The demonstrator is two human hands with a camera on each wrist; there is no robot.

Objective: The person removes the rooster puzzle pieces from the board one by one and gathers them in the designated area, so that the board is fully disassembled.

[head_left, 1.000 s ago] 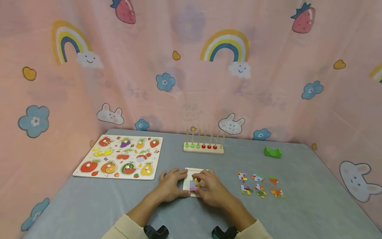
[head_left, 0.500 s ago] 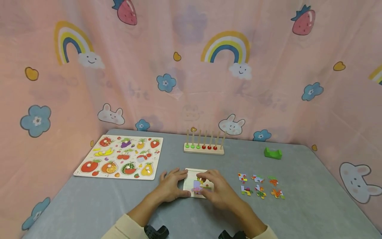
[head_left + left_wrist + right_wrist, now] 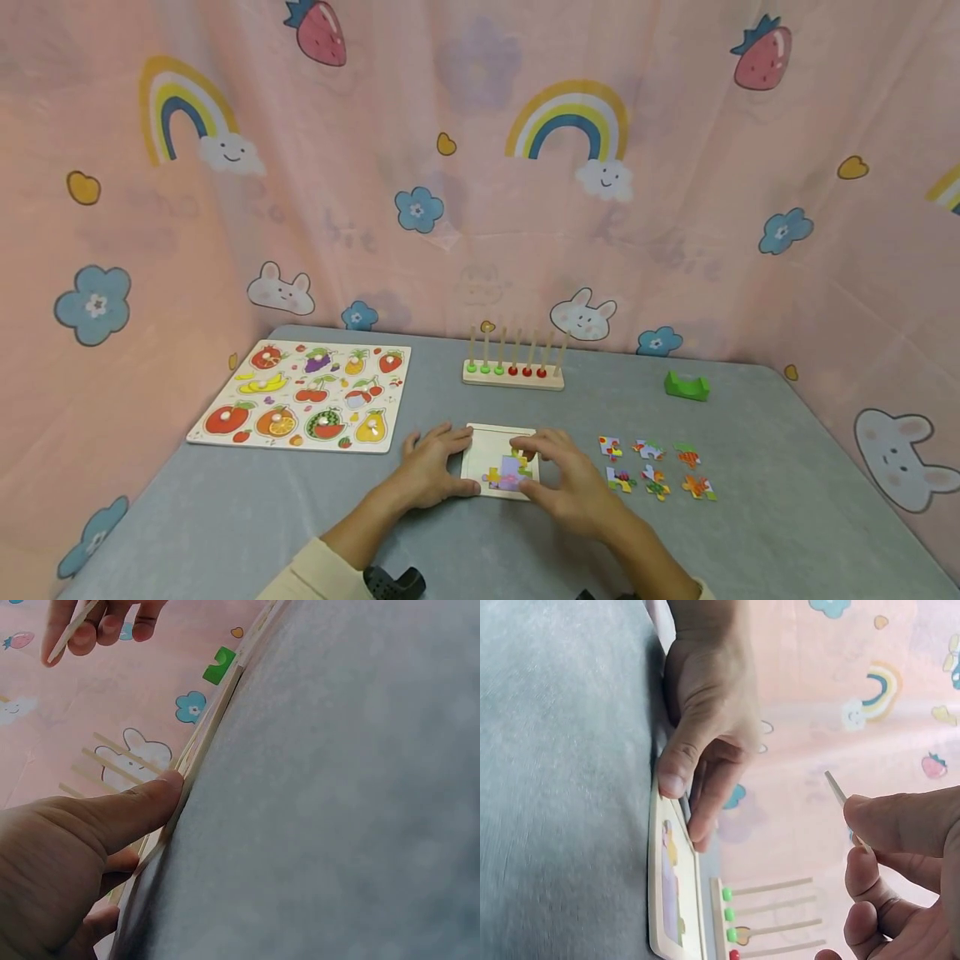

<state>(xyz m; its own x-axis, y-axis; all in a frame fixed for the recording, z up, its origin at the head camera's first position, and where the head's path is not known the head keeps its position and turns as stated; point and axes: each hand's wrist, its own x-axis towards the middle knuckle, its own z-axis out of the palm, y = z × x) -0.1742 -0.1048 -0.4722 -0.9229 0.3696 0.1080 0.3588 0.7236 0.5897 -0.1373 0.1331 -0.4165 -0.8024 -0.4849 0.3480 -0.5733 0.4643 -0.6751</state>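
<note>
1. Where the grey-blue cloth-covered tabletop (image 3: pixel 225 508) runs left, a large flat white rectangular board (image 3: pixel 297 398) lies face up, bearing colourful fruit pictures, several with small knobs.
2. Next, nearer the person: cream sleeve (image 3: pixel 318 575), black wrist device (image 3: pixel 393 583), then the left hand (image 3: pixel 431 468). It's gripping the tray's left side: thumb at near-left corner, fingertips at far-left corner.
3. That's the small square pale-wood puzzle tray (image 3: pixel 480 450), flat on the table between the two hands.
4. Purple, yellow and green printed jigsaw pieces (image 3: pixel 668 891) sit inside it along the near side. Can't tell the count; right-hand fingers cover part of the area.
5. Behind the tray: pale-wood counting rack (image 3: pixel 513 379), upright pegs, three green beads (image 3: pixel 485 368) on the left, three red beads (image 3: pixel 527 372) to their right.
6. Right hand (image 3: pixel 573 483) is over the tray's right side, pinching a thin, pale-edged puzzle piece (image 3: pixel 836 787) between thumb and index finger. Piece is clear above the tray, seen edge-on from both wrists; other fingers loosely curled.
7. Right of that hand: six loose multicoloured jigsaw pieces (image 3: pixel 655 481) on the table, two rows of three, spaced apart.
8. Far right, further back: small bright-green block (image 3: pixel 686 386) with a scooped top.
</note>
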